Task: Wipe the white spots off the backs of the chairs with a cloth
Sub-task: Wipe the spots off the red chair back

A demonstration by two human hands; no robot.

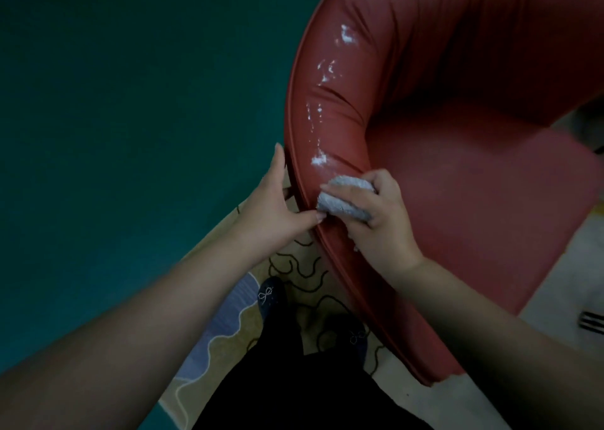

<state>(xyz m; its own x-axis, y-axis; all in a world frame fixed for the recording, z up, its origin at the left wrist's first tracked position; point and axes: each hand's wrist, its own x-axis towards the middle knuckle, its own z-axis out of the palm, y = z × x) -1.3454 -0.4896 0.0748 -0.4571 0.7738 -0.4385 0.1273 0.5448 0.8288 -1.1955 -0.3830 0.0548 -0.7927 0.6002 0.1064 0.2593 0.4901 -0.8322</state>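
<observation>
A dim room in what looks like a home: a red padded armchair (457, 174) stands on a patterned rug (228, 325) beside a dark green wall (130, 102).

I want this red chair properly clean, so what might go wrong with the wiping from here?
1. The cloth is balled up in the right hand, so little of it meets the chair back; it may smear rather than lift.
2. The white spots run far up the curved back, so the upper ones could be missed.
3. The left hand only rests on the outer edge, so the chair might shift under pressure.
</observation>
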